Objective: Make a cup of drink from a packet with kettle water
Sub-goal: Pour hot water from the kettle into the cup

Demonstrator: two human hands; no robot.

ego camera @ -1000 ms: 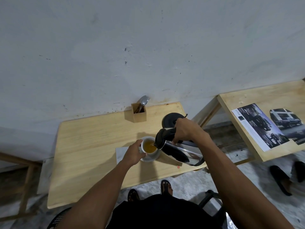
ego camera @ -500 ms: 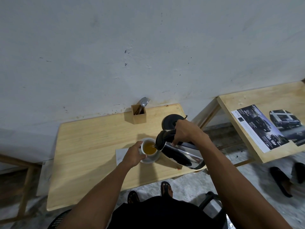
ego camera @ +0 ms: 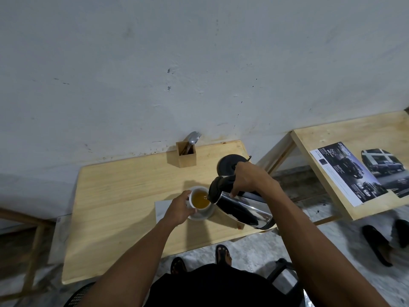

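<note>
A white cup (ego camera: 200, 199) holding amber liquid stands on a white saucer (ego camera: 203, 216) near the middle of the wooden table (ego camera: 124, 196). My left hand (ego camera: 179, 208) grips the cup's left side. My right hand (ego camera: 247, 179) is closed on the black handle of a shiny steel kettle (ego camera: 241, 210), which is tilted steeply with its black spout end at the cup's right rim. The kettle's round black base (ego camera: 229, 166) sits behind it. No packet is visible.
A wooden holder with a spoon and fork (ego camera: 186, 154) stands at the back against the wall. A white sheet (ego camera: 162, 210) lies under the saucer. A second table with printed leaflets (ego camera: 347, 171) is to the right. Sandals (ego camera: 377, 243) lie on the floor.
The kettle stays tilted at the cup and the liquid level looks about the same. Both hands keep their grips; only the view has shifted slightly.
</note>
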